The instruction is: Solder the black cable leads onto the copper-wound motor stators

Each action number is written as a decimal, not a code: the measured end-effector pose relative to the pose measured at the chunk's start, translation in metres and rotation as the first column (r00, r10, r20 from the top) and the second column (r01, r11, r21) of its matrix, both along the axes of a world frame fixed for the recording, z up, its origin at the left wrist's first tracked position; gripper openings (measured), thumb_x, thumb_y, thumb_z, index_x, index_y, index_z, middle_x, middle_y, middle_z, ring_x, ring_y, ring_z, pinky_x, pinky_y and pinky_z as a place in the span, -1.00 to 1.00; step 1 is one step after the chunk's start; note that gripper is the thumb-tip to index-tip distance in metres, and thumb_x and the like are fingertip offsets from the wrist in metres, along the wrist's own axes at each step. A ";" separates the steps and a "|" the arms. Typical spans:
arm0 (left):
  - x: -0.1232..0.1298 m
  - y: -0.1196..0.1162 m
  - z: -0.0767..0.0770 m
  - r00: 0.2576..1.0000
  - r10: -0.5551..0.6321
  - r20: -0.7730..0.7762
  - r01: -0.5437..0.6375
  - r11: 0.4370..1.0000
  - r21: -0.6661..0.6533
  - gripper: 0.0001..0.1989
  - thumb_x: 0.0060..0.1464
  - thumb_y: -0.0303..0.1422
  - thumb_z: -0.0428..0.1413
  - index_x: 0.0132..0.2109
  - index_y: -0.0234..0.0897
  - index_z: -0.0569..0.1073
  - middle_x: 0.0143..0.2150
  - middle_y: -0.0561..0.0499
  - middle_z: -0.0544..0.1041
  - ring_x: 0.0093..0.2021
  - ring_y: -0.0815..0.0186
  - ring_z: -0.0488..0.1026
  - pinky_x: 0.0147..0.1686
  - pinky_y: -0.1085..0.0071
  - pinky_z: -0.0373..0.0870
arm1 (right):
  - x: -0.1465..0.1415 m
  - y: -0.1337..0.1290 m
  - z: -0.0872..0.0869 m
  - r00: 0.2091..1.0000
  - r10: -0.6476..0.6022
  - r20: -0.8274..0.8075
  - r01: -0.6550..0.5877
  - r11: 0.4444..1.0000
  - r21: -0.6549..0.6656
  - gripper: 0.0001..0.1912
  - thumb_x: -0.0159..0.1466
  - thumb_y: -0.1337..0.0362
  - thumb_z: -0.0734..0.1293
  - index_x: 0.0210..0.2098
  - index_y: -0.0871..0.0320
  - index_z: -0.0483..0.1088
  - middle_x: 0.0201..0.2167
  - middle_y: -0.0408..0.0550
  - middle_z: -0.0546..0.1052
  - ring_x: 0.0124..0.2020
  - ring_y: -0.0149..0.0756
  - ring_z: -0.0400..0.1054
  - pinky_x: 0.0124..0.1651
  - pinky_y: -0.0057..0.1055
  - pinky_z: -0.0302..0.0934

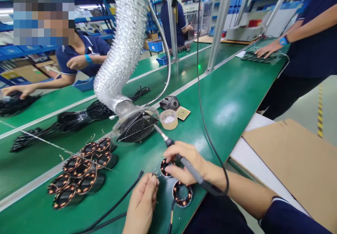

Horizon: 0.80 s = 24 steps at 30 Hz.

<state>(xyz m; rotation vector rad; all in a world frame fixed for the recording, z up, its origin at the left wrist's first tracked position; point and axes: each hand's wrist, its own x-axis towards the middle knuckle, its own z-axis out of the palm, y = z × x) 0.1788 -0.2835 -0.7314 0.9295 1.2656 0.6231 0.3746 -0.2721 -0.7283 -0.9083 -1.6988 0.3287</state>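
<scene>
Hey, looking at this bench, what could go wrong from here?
1. The cord loops across the right forearm, so it might snag and tug the soldering iron in the right hand.
2. The iron's tip appears close to the fan guard; a small swing might knock it.
3. The left hand pinches thin wire beside a stator, so a slip of the iron, if hot, could burn that hand.

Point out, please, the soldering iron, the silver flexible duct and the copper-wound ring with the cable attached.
Soldering iron (191, 169), head view: on its grey handle.
Silver flexible duct (126, 40), head view: on its ribbed side.
Copper-wound ring (182, 202), head view: on its lower rim.
</scene>
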 end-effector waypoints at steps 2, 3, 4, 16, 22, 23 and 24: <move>0.001 0.002 0.002 1.000 0.005 0.007 -0.005 1.000 -0.014 -0.32 -0.26 0.26 0.27 -0.40 -0.27 0.28 -0.60 0.24 0.10 -0.62 0.55 -0.06 -0.63 0.60 -0.13 | -0.011 0.000 -0.004 0.996 0.081 0.021 -0.082 0.996 0.029 -0.72 0.18 0.31 0.33 -0.09 0.11 0.34 -0.40 -0.16 0.52 -0.38 -0.36 0.37 -0.20 -0.42 0.34; 0.001 0.002 0.003 1.000 0.007 0.011 -0.006 1.000 -0.017 -0.32 -0.26 0.26 0.28 -0.41 -0.27 0.28 -0.60 0.24 0.11 -0.62 0.55 -0.06 -0.63 0.60 -0.14 | -0.015 0.001 -0.006 0.994 0.107 0.031 -0.109 0.993 0.038 -0.71 0.17 0.33 0.31 -0.09 0.11 0.34 -0.41 -0.16 0.51 -0.39 -0.36 0.36 -0.20 -0.41 0.33; 0.001 0.003 0.004 1.000 0.010 0.012 -0.010 1.000 -0.018 -0.33 -0.25 0.24 0.29 -0.41 -0.27 0.28 -0.61 0.23 0.11 -0.62 0.54 -0.05 -0.63 0.59 -0.14 | -0.017 0.002 -0.009 0.991 0.125 0.039 -0.126 0.991 0.043 -0.70 0.16 0.36 0.29 -0.09 0.11 0.34 -0.42 -0.17 0.51 -0.40 -0.36 0.35 -0.19 -0.41 0.32; 0.000 0.006 0.012 0.994 -0.099 0.044 0.101 0.995 -0.027 -0.38 -0.14 0.21 0.25 -0.35 -0.29 0.35 -0.62 0.26 0.10 -0.66 0.59 -0.13 -0.65 0.60 -0.21 | -0.016 0.001 -0.011 0.987 0.148 0.062 -0.148 0.989 -0.008 -0.71 0.25 0.43 0.27 -0.04 0.12 0.34 -0.36 -0.18 0.54 -0.33 -0.43 0.43 -0.12 -0.51 0.34; -0.007 0.007 0.018 0.976 -0.216 0.036 0.213 0.974 0.075 -0.52 -0.07 0.03 0.27 -0.44 -0.28 0.30 -0.64 0.25 0.11 -0.66 0.56 -0.07 -0.64 0.55 -0.13 | -0.010 -0.014 -0.004 0.983 0.182 0.002 -0.179 0.971 -0.157 -0.68 0.29 0.48 0.29 0.01 0.11 0.36 -0.27 -0.12 0.55 -0.27 -0.42 0.47 -0.12 -0.51 0.38; -0.008 0.008 0.019 0.976 -0.213 0.048 0.208 0.973 0.096 -0.55 -0.07 -0.02 0.28 -0.43 -0.28 0.30 -0.63 0.24 0.13 -0.65 0.55 -0.04 -0.62 0.55 -0.09 | -0.009 -0.013 -0.005 0.982 0.189 -0.008 -0.188 0.967 -0.172 -0.66 0.29 0.50 0.30 0.03 0.11 0.36 -0.24 -0.10 0.55 -0.27 -0.42 0.48 -0.11 -0.50 0.39; -0.009 0.009 0.018 0.978 -0.201 0.055 0.194 0.974 0.117 -0.59 -0.08 -0.06 0.29 -0.40 -0.28 0.31 -0.62 0.23 0.16 -0.63 0.54 0.00 -0.60 0.55 -0.05 | -0.008 -0.013 -0.006 0.979 0.201 -0.013 -0.200 0.963 -0.180 -0.64 0.28 0.51 0.30 0.03 0.10 0.37 -0.23 -0.10 0.56 -0.26 -0.41 0.49 -0.11 -0.50 0.40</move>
